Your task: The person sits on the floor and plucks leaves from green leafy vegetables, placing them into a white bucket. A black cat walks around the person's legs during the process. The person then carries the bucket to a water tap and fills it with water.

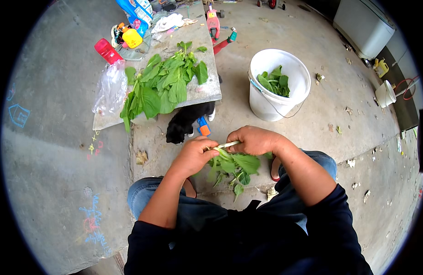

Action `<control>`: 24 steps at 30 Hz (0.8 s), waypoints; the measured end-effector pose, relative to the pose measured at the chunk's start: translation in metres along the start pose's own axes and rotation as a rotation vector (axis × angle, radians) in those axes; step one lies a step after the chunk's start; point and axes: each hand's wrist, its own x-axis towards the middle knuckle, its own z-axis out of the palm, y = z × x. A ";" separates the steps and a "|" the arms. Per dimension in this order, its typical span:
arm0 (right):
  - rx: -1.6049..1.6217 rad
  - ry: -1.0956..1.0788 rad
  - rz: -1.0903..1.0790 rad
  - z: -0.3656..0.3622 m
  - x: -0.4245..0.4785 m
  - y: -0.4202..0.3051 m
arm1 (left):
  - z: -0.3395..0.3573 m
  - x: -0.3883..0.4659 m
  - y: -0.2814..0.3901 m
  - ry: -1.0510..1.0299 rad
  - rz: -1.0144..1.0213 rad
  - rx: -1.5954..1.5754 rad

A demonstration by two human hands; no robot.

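Note:
Between my knees I hold a leafy green vegetable [246,163] with pale stalks, its leaves hanging down below my hands. My left hand [196,154] pinches the stalk base between thumb and fingers. Just right of it, my right hand [255,140] grips a pale stalk [229,144] that points up toward its fingers. A heap of similar greens [166,82] lies on the stone slab [206,94] ahead, some leaves drooping over its front edge. More leaves [276,81] rest inside a white plastic bucket [266,109] with a wire handle, standing ahead to the right.
A black-and-white cat [187,120] is under the slab's front edge, beside a blue and orange toy [203,127]. A clear plastic bag [111,87], a red bottle [107,51] and a yellow bottle [132,37] sit along the slab's left side. Dry leaves [141,157] litter the concrete floor.

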 end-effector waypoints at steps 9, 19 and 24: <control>0.107 -0.099 -0.009 0.003 0.002 0.001 | -0.001 -0.002 0.005 0.006 -0.162 -0.313; -0.308 -0.081 -0.052 0.004 -0.004 -0.004 | 0.018 -0.007 -0.001 -0.126 0.121 0.413; -0.522 -0.107 -0.034 0.016 -0.006 -0.010 | 0.040 -0.009 -0.012 -0.185 0.062 0.726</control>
